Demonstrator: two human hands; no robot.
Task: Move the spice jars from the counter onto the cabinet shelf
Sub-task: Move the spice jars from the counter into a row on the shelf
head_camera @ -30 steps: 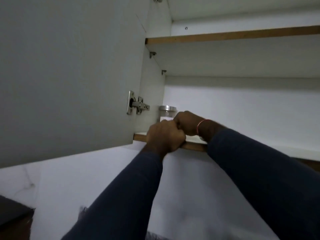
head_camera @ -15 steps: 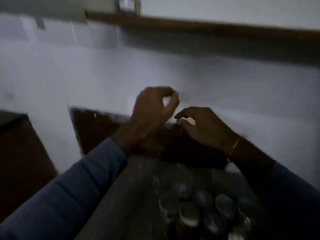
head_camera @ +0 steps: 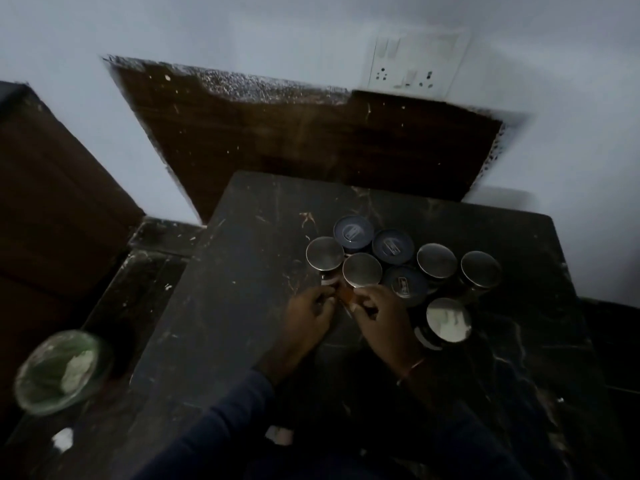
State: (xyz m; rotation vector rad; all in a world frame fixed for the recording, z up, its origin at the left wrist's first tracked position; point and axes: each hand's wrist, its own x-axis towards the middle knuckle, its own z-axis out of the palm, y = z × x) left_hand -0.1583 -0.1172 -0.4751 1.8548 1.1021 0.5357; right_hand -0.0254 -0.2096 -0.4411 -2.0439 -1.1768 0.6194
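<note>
- A dark marbled tabletop (head_camera: 242,306) fills the middle of the view, set against a white wall (head_camera: 242,26) with a dark wooden panel (head_camera: 294,140) behind it.
- Eight spice jars (head_camera: 401,268) stand clustered on the right-centre of the tabletop, seen from above.
- Five have shiny metal lids: one at the left of the group (head_camera: 325,253), one just beside it toward the near side (head_camera: 362,270), two at the right (head_camera: 437,260) (head_camera: 480,269), and one apart at the near right (head_camera: 449,319).
- Three have dark lids (head_camera: 353,233), packed close together at the far side and middle of the cluster.
- The left hand (head_camera: 308,317) reaches to the near edge of the two left metal-lidded jars; its fingers (head_camera: 325,296) are curled at the base of the leftmost jar, but the dim light does not show whether they grip it.
- The right hand (head_camera: 384,317), with a thin bracelet (head_camera: 414,365) at the wrist, sits just beside the left; its fingers (head_camera: 363,299) are bent against the side of the nearer metal-lidded jar, and a firm hold cannot be told.
- Both forearms wear dark blue sleeves (head_camera: 225,427).
- A white switch plate (head_camera: 412,64) is on the wall at the far right.
- A green-lined bin (head_camera: 59,368) stands on the floor at the near left.
</note>
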